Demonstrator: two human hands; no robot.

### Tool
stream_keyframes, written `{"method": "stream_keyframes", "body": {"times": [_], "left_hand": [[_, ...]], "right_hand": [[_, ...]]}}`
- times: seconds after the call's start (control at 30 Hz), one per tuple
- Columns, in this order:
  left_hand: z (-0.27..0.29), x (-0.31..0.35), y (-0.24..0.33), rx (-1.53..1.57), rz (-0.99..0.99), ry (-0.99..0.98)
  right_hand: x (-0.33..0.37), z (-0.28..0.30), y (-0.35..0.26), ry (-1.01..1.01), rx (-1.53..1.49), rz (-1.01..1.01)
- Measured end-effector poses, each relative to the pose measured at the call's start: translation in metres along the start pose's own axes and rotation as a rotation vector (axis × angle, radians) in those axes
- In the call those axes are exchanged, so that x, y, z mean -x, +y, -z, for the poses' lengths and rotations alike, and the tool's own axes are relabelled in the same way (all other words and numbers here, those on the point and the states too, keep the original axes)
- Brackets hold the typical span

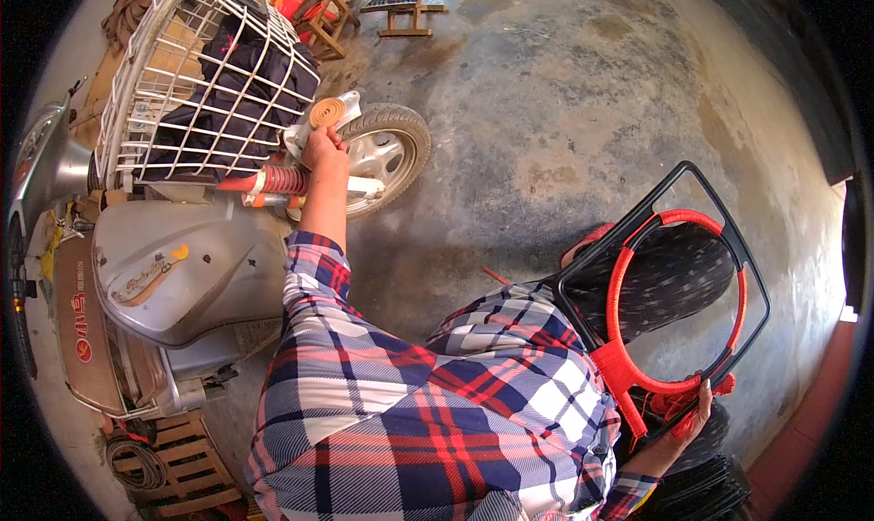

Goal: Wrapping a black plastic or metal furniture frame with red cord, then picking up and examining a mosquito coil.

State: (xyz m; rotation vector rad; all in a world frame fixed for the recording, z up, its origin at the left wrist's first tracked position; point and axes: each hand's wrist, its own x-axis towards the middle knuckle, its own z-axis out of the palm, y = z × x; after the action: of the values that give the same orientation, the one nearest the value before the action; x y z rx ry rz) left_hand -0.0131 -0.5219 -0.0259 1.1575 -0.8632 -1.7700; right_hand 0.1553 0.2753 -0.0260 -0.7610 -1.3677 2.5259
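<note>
My left arm reaches out to the scooter's front wheel (391, 148). My left hand (325, 148) is closed, its fingertips at the edge of a flat tan strip rolled into a spiral (327, 113), just above the silver fender. At the lower right, my right hand (694, 416) grips the lower edge of a black metal frame (748, 325). Inside that frame sits a ring (619, 289) wrapped mostly in red cord, with black gaps. Loose red cord (669, 401) bunches beside my right hand. The frame leans over my legs.
A grey scooter (187, 271) with a white wire basket (218, 93) stands on the left; dark cloth (228, 98) fills the basket. A wooden pallet (187, 457) with coiled cable (137, 465) lies lower left. A folding stool (403, 10) stands on the concrete floor (564, 84).
</note>
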Motion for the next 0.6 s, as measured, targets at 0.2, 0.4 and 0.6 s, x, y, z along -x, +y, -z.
{"method": "stream_keyframes", "body": {"times": [0.2, 0.4, 0.6], "left_hand": [[-0.003, -0.002, -0.001, -0.018, 0.001, -0.054], [-0.006, 0.001, -0.001, 0.000, 0.000, -0.053], [-0.007, 0.000, -0.001, -0.075, -0.010, -0.012]], "right_hand": [[0.003, 0.000, 0.002, 0.001, 0.012, 0.009], [0.009, -0.003, 0.002, 0.017, -0.009, 0.017], [0.001, 0.013, 0.006, -0.021, -0.067, -0.024]]}}
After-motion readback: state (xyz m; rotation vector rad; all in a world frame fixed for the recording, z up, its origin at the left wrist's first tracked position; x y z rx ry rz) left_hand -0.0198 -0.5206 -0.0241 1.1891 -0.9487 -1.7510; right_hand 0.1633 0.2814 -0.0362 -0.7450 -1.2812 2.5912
